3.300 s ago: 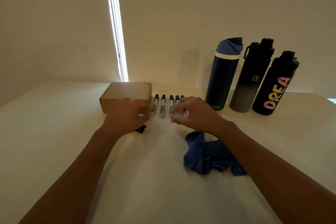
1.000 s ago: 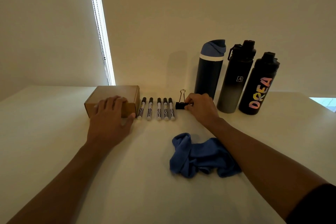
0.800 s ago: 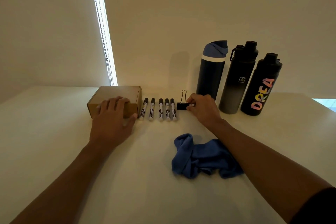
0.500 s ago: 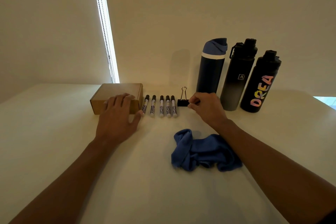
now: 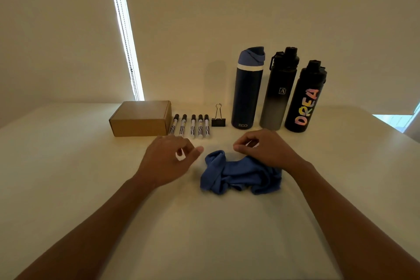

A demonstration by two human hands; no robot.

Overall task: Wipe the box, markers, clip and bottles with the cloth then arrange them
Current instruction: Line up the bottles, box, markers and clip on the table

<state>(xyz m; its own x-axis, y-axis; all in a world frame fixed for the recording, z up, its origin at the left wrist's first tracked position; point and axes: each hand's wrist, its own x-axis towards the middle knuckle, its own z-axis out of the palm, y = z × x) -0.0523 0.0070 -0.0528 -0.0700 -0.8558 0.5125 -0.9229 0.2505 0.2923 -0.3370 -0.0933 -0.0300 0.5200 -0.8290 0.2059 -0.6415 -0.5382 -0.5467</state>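
Cardboard box (image 5: 141, 118) sits closed beside five markers (image 5: 190, 125), clip (image 5: 218, 118) and three capped bottles (image 5: 279, 90); we cannot see inside them. Our left hand (image 5: 167, 163) and right hand (image 5: 266, 149) hover loosely curled, holding nothing, over the blue cloth (image 5: 241, 176).

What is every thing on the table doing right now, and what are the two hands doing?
box: closed, lying flat
markers: five, capped, side by side
clip: standing, handles up
bottles: three, upright, lids on
cloth: crumpled, lying loose
left hand: loosely curled, holds nothing
right hand: loosely curled above the cloth, holds nothing
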